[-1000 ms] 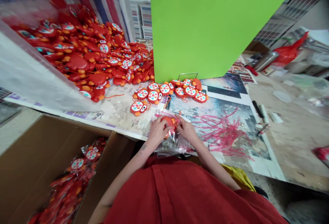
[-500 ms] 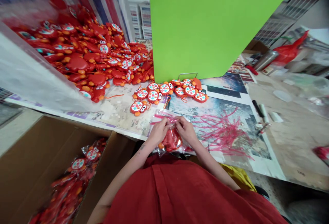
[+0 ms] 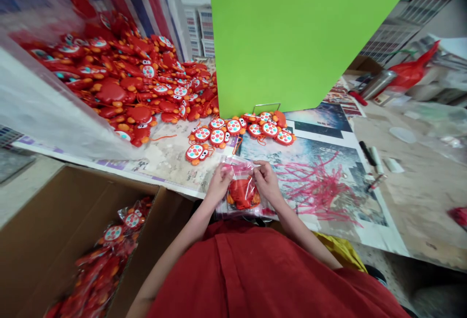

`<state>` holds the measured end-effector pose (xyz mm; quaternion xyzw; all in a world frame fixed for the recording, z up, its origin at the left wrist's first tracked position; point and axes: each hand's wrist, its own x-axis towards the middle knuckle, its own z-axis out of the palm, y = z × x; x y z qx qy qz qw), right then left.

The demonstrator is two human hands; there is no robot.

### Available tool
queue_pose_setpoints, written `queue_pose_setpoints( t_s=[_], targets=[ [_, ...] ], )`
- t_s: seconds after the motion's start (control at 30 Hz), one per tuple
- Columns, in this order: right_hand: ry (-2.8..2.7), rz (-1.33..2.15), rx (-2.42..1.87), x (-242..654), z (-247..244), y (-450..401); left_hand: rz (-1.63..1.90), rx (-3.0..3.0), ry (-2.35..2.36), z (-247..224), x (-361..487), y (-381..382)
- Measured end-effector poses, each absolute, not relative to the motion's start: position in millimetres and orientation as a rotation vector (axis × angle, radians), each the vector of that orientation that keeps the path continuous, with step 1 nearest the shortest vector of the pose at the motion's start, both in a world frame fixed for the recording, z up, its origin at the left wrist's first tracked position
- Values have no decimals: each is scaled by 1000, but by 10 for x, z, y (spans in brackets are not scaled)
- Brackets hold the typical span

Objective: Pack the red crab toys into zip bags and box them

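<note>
My left hand (image 3: 220,184) and my right hand (image 3: 265,181) pinch the top edge of a clear plastic zip bag (image 3: 239,165), one at each side. Inside the bag lies a red crab-shaped toy (image 3: 242,193), its plain red side showing, with orange feet. The bag's lower edge rests on the printed table covering (image 3: 314,135). Just beyond my hands, a row of loose crab toys (image 3: 217,136) with coloured dots and cartoon eyes lies face up.
A large heap of red crab toys (image 3: 124,79) lies at the left against plastic sheeting. A cardboard box (image 3: 73,220) at the lower left holds bagged toys (image 3: 113,233). Red cords (image 3: 317,186) lie to the right, and a green board (image 3: 302,31) rises ahead.
My hands have moved apart, from the middle of the bag's top to its two sides. The bag's mouth is now spread between them, and the red toy shows more fully inside.
</note>
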<state>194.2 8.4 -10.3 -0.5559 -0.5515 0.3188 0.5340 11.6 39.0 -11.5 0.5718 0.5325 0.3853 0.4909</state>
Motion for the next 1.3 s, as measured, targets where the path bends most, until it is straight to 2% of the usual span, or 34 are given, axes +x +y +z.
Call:
queue_pose_setpoints(
  t_s=[0.17,0.33,0.5,0.8,1.03,1.2,1.3],
  targets=[
    [-1318,663,-1347,1973,-110,110,885,1138,1083,-180,139,371],
    [-1605,235,-1358,1947,13,111,861,1049,1097,-141,154,354],
    [-1946,224,-1196,1739,81,150,850,1233,1056,-90,179,356],
    [-2140,28,-1272,1593,85,199,740,1574,1121,-63,140,362],
    [-2010,218,-1423,1589,34,256,695,1574,1121,-91,172,351],
    [-1736,324,-1454,1802,75,361,770,1354,1034,-210,181,326],
    [-1786,355,-1408,1905,155,361,758,1204,1071,-252,174,339]
  ],
)
